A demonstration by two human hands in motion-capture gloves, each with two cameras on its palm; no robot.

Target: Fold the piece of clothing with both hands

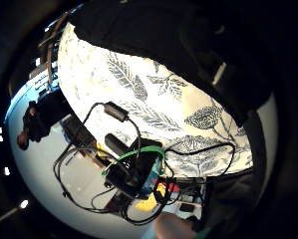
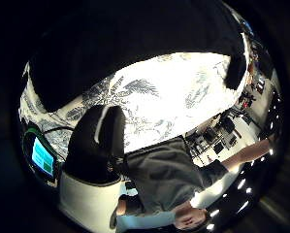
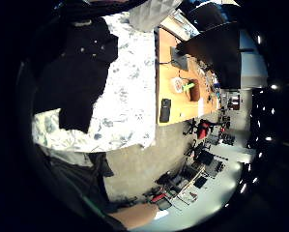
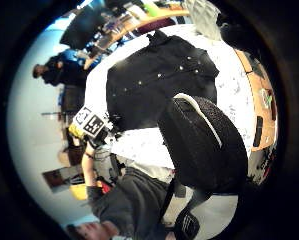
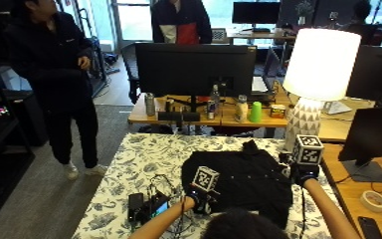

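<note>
Shirt: a black button-up shirt [image 5: 244, 179] lies spread flat on the surface [image 5: 138, 164], which wears a white cloth printed with blue leaves; its collar end points toward the lamp [image 5: 317, 84]
Left hand: the left hand [image 5: 201, 201] sits at the shirt's near left edge, low over the cloth; whether its grip is spread or pinching the fabric cannot be told
Right hand: the right hand [image 5: 303, 174] is raised at the shirt's right edge, just below the lamp base; its grip cannot be told either
Beside the shirt: a small device with a lit screen [image 5: 152, 208] and tangled cables lies on the surface to the shirt's left
</note>
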